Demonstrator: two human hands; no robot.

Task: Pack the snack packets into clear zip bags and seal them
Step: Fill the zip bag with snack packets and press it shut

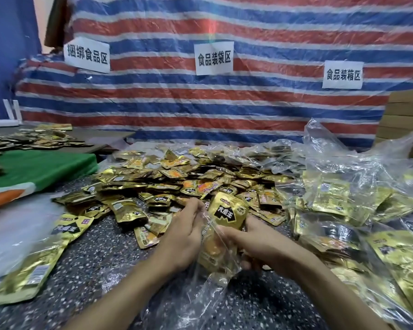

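A clear zip bag [215, 265] stands between my hands in the lower middle of the view. Gold snack packets show through its film, and one gold packet [228, 210] with a black label sticks up out of its mouth. My left hand [184, 236] holds the bag's left side near the opening, fingers along the film. My right hand [250, 244] grips the bag's right side, fingers curled round it below the upright packet. A big heap of loose gold packets [177, 182] lies just beyond my hands on the speckled table [100, 270].
Filled clear bags of packets [343, 210] pile up on the right. Larger gold pouches [31, 270] lie at the left front. A green board [41, 165] sits at the left, cardboard boxes [405, 120] at the far right, a striped tarp [200, 103] with paper signs behind.
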